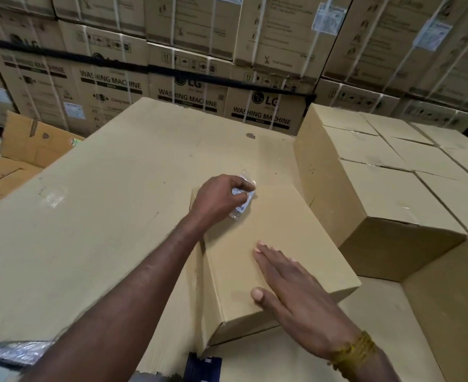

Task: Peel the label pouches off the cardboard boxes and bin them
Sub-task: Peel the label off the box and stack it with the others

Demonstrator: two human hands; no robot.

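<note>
- Head view: at the middle of the frame a small box (271, 255) lay on a large flat carton (111, 188), with both hands on it.
- The left hand (221, 198) had its fingers curled round a crumpled clear label pouch (241, 201), pinching it at the box's far left corner; whether the pouch was wholly free of the cardboard could not be told.
- The right hand (296, 293) lay flat, fingers straight, pressing the near part of the box top, well apart from the pouch.
- Risk: a hard pull could tear the thin plastic and leave scraps stuck, or strip the cardboard's surface.
- Risk: if the flat hand eased off, the light box would likely lift or slide with the pull.
- No bin showed anywhere in the frame, so the pouch might get dropped among the stacked boxes (409, 172) at the right.
</note>
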